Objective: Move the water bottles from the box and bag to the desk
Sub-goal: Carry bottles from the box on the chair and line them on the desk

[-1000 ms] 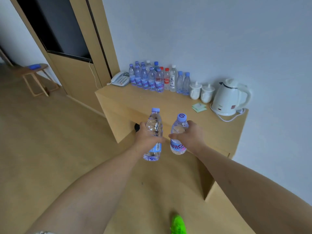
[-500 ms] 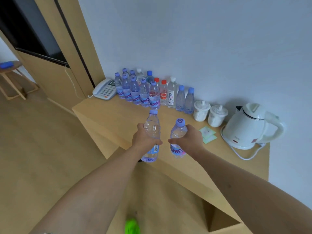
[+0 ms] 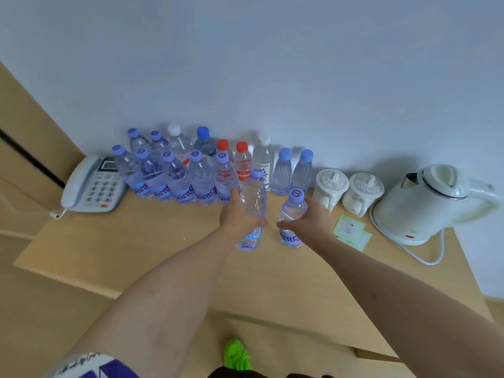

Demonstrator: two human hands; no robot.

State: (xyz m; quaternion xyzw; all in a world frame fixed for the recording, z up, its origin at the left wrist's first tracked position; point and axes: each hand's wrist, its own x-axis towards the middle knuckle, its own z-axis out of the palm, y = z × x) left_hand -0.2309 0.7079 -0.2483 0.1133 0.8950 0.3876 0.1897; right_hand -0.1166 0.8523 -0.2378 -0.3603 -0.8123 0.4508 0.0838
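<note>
Both hands have come forward over the desk (image 3: 114,255) since a moment ago. Left hand (image 3: 240,218) grips a tall bottle (image 3: 252,211), right hand (image 3: 308,222) wraps a shorter bottle (image 3: 292,218), both upright just in front of the row of bottles (image 3: 191,170) by the wall, between phone (image 3: 91,185) and kettle (image 3: 425,203).

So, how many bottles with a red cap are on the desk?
2. The left red-capped bottle stands in the back row, partly behind a purple-capped bottle; the right red-capped bottle stands right beside it. Others may be hidden behind the front bottles.
</note>
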